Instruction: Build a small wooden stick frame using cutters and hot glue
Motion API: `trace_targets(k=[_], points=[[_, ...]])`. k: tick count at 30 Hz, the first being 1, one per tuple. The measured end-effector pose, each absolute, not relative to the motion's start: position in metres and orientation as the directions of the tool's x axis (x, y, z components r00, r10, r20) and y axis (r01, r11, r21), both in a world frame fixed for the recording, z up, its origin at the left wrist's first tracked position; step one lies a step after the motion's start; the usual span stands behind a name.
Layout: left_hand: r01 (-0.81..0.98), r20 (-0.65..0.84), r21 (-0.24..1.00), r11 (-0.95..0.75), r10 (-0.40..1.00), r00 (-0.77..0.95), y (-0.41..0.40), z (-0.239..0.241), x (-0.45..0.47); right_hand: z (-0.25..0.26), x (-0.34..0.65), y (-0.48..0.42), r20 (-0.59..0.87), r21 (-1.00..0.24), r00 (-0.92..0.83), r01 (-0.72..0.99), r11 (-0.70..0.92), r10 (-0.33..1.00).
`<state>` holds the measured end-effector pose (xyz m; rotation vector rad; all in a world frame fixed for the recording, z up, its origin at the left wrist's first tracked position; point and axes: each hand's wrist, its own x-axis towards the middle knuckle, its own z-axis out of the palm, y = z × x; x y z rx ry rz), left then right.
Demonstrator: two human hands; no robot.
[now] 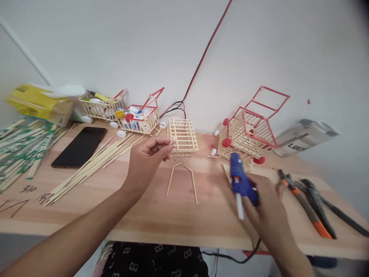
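Note:
My left hand (147, 159) hovers over the wooden table (161, 215) with fingers curled in a pinch just in front of a small stick-built cage (182, 135); whether a thin stick is between the fingertips is too small to tell. My right hand (266, 209) grips a blue hot glue gun (240, 181), its white glue stick pointing back toward me and its cord running off the table edge. Between the hands lies a bent arch of thin wooden sticks (182, 181), flat on the table.
A loose bundle of sticks (95, 161) and a black phone (80, 146) lie at left, with packs of chopsticks (20, 148) further left. Stick carts with red frames (250, 130) (140, 115) stand along the wall. Pliers (302, 202) lie at right.

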<state>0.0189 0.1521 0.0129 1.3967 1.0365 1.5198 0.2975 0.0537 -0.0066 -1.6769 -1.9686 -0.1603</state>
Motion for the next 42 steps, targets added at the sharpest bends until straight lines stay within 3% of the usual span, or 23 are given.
trace_targets(k=[3,7,13,17,23,27,30,32,34,37,42], points=[[0.017,0.333,0.943,-0.333,0.943,0.011,0.149,0.013,0.021,-0.004,0.345,0.037,0.559,-0.16,0.185,0.981,-0.113,0.808],[0.07,0.33,0.94,-0.334,0.942,0.058,0.146,0.013,0.023,-0.003,0.396,0.021,0.516,-0.133,0.469,0.87,-0.474,0.716],[0.114,0.344,0.928,-0.354,0.934,0.1,0.145,0.011,0.025,-0.02,0.417,0.024,0.313,-0.172,0.704,0.702,-0.691,0.637],[0.132,0.369,0.911,-0.39,0.916,0.159,0.144,0.006,0.025,-0.029,0.413,0.033,0.299,-0.173,0.721,0.686,-0.707,0.626],[0.046,0.347,0.929,-0.368,0.906,0.241,0.142,-0.001,0.028,-0.026,0.428,0.024,0.325,-0.07,0.614,0.774,-0.629,0.719],[-0.072,0.23,0.973,-0.219,0.924,0.305,0.141,-0.001,0.031,-0.007,0.415,0.021,0.42,-0.048,0.54,0.816,-0.576,0.729],[-0.143,0.166,0.982,-0.119,0.911,0.377,0.139,-0.001,0.034,0.007,0.365,0.032,0.518,-0.223,0.308,0.949,-0.222,0.798],[-0.177,0.139,0.982,-0.073,0.906,0.399,0.137,-0.001,0.036,0.01,0.319,0.046,0.509,-0.443,0.221,0.896,0.033,0.832],[-0.21,0.129,0.977,-0.046,0.906,0.403,0.135,-0.002,0.038,0.008,0.274,0.063,0.469,-0.583,0.111,0.784,0.213,0.876],[-0.247,0.135,0.968,-0.032,0.902,0.409,0.133,-0.003,0.039,0.002,0.226,0.086,0.417,-0.698,-0.012,0.636,0.329,0.909],[-0.277,0.125,0.961,-0.015,0.915,0.384,0.134,-0.003,0.038,-0.005,0.198,0.106,0.4,-0.832,-0.024,0.41,0.374,0.916]])
